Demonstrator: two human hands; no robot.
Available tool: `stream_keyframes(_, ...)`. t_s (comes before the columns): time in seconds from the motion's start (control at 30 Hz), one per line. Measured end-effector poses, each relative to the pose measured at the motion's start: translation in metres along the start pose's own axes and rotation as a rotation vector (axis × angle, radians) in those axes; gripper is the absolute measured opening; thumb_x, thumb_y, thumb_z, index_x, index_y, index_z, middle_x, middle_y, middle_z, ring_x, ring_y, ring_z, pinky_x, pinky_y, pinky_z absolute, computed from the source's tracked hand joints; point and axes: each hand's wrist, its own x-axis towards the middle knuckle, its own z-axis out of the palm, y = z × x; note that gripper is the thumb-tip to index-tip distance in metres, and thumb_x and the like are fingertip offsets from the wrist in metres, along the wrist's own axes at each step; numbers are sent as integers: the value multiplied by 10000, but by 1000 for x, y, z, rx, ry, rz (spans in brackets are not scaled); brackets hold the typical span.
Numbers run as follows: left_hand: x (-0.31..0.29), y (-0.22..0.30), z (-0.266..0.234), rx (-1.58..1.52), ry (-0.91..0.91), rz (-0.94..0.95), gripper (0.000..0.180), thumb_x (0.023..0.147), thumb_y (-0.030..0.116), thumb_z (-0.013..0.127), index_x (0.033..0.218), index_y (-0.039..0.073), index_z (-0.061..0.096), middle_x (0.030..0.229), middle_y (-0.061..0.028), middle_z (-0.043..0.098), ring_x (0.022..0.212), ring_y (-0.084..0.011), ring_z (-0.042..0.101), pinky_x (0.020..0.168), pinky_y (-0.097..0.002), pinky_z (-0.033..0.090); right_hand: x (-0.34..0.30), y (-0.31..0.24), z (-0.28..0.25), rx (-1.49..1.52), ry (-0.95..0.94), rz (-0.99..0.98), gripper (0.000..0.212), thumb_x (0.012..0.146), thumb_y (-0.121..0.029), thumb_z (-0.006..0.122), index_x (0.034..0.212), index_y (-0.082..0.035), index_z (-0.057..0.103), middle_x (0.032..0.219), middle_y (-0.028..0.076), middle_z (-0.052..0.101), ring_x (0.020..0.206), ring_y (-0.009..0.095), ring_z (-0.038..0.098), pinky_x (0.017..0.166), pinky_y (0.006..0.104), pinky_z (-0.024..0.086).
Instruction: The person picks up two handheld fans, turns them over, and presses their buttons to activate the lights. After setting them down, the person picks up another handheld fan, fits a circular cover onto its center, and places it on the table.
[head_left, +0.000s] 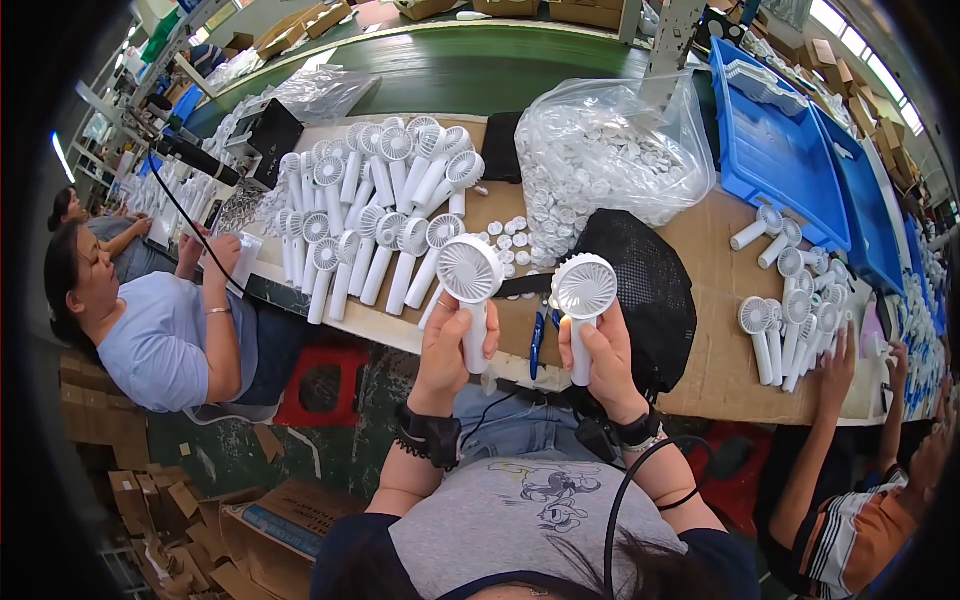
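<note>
My left hand (441, 352) is wrapped round the handle of a white handheld fan (471, 272), its round grille turned upward. In my right hand (608, 362) a second white handheld fan (585, 288) is gripped by the handle, with a small orange glow beside the thumb. Both fans are upright over the table's front edge, side by side and apart. Between them lies a blue-handled hand tool (538, 342), its jaws hidden. Small white round caps (508, 240) are scattered just beyond the fans.
Many white fans (385, 180) cover the table at left; more fans (795, 320) lie at right. A clear bag of white caps (610, 150) and a black mesh item (645, 295) stand ahead. Blue trays (780, 150) line the right. Co-workers sit on both sides.
</note>
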Motion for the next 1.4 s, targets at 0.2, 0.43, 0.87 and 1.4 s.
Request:
stream_keyframes(0.2, 4, 6, -14, -97, -20, -30, 322, 862, 205, 405, 1134, 36, 382, 774, -87, 482, 533, -123, 458, 466, -238, 383, -1, 1, 0, 3, -4, 3, 305, 858, -91, 419, 1144, -44, 325, 831, 81, 503, 570, 91, 461, 507, 217, 403)
stream_keyframes(0.43, 3, 9, -22, -186, -94, -58, 327, 865, 209, 403, 1129, 17, 393, 767, -89, 477, 530, -127, 455, 466, -241, 383, -1, 0, 2, -10, -14, 4, 310, 859, -86, 414, 1151, -39, 322, 836, 84, 504, 573, 93, 461, 513, 219, 402)
stream_keyframes(0.87, -1, 2, -12, 122, -90, -75, 325, 846, 215, 443, 1084, -5, 417, 770, -103, 498, 550, -130, 474, 481, -239, 389, 3, 2, 1, -10, -36, 6, 328, 863, -97, 417, 1166, -29, 312, 832, 89, 503, 567, 102, 464, 513, 222, 402)
stream_keyframes(1.4, -2, -5, -8, 100, -164, -42, 308, 868, 143, 424, 1144, 9, 395, 827, -64, 506, 605, -90, 462, 548, -209, 392, 1, 6, -1, -68, 17, 13, 453, 831, -158, 434, 1244, -69, 270, 788, 102, 509, 521, 128, 481, 474, 226, 415)
